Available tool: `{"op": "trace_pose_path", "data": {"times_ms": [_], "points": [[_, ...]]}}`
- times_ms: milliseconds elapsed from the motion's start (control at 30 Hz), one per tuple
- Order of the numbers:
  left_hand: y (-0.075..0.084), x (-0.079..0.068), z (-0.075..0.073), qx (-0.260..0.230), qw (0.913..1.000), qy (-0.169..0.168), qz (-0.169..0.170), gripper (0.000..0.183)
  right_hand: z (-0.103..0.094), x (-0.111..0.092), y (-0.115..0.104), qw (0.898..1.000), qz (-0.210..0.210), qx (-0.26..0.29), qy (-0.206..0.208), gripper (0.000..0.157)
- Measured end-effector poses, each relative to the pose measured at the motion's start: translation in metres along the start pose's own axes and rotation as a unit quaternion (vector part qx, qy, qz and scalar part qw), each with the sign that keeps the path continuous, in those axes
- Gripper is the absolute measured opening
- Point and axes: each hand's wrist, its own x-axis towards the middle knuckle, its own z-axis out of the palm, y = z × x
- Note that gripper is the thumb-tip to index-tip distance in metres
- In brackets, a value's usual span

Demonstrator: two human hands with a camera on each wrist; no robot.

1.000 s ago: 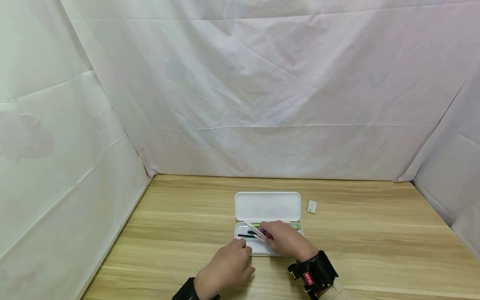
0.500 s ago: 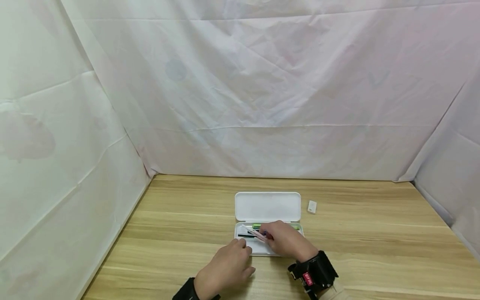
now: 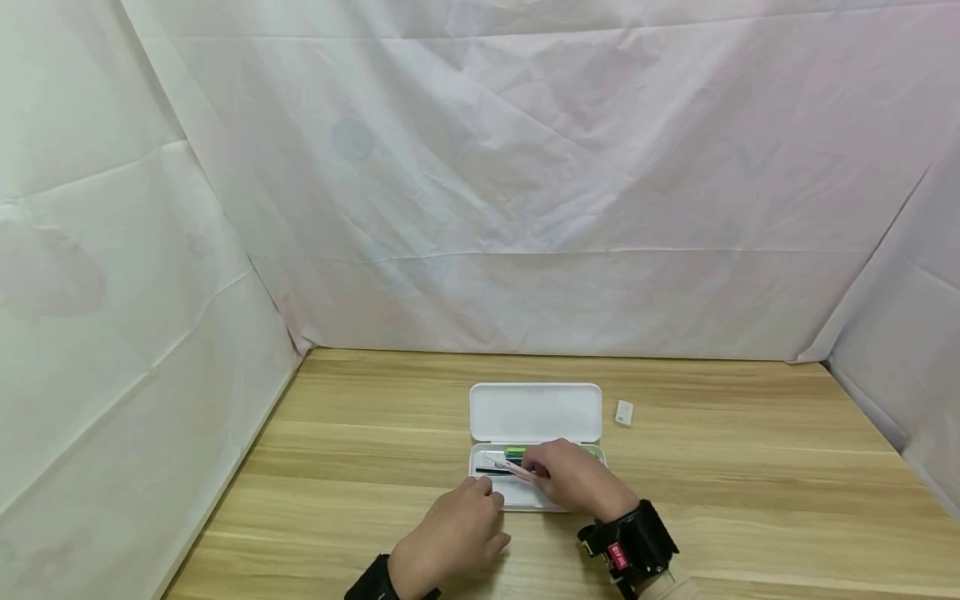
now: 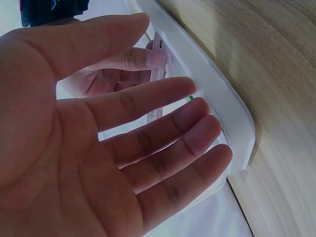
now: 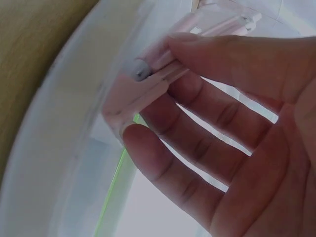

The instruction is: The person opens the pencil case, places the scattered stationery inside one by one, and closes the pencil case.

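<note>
A white pencil case lies with its lid raised at the back. My right hand is over its tray and pinches a pink drawing compass between thumb and fingers. In the head view the compass legs point left, low over the tray. Inside the case lie a green pen-like item and a thin dark pencil-like stick, both partly covered. My left hand rests at the case's front left edge; the left wrist view shows its fingers mostly straight, fingertips against the rim.
A small white block like an eraser lies on the wooden table right of the lid. White cloth hangs behind the table and on both sides.
The compass legs have come down toward the tray and lie flatter. My right hand has shifted very slightly; my left hand has stayed in place.
</note>
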Motion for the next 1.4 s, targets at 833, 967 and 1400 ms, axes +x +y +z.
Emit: {"op": "trace_pose_path", "data": {"times_ms": [833,967,1400], "points": [[-0.0012,0.0001,0.0011,0.0,1.0,0.009,0.002,0.028,0.0005,-0.0017,-0.0033,0.999,0.002,0.013,-0.034,0.014],[-0.001,-0.0002,0.0009,0.0,1.0,0.006,0.001,0.028,0.0002,-0.0023,-0.0035,0.999,0.003,0.014,-0.04,0.015],[-0.0015,0.0,0.0005,-0.007,1.0,0.0,-0.001,0.029,0.0026,-0.0028,-0.0032,0.999,-0.004,0.0,-0.051,0.017]]}}
